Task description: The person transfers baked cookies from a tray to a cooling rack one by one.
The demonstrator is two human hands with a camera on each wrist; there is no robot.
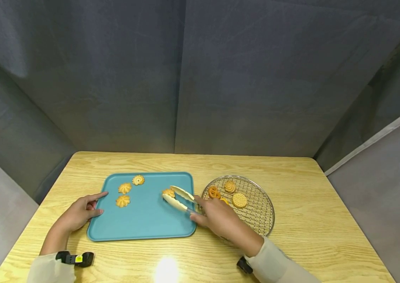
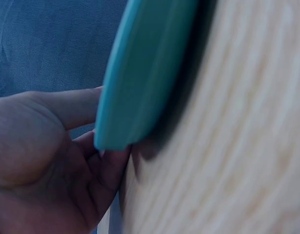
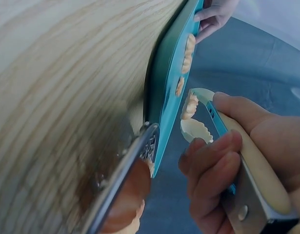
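My right hand (image 1: 219, 218) grips a pair of tongs (image 3: 259, 175) with cream-coloured scalloped tips. Between those tips is a golden swirl cookie (image 1: 168, 192), above the right part of a blue tray (image 1: 143, 232); in the right wrist view the cookie (image 3: 190, 106) appears apart from the tray. My left hand (image 1: 77, 212) holds the tray's left edge, with some fingers tucked low by the rim (image 2: 115, 117). On the tray's left side lie a ring-shaped cookie (image 1: 138, 180) and two ridged cookies, one (image 1: 125, 188) behind the other (image 1: 123, 201).
A round wire rack (image 1: 260, 212) stands right of the tray, partly beneath my right forearm. It bears a pretzel (image 1: 214, 192), a swirl cookie (image 1: 230, 186), a round dotted biscuit (image 1: 239, 200) and a yellow piece (image 1: 224, 201) mostly hidden by my hand. Grey curtains (image 1: 242, 78) surround the wooden table (image 1: 309, 220).
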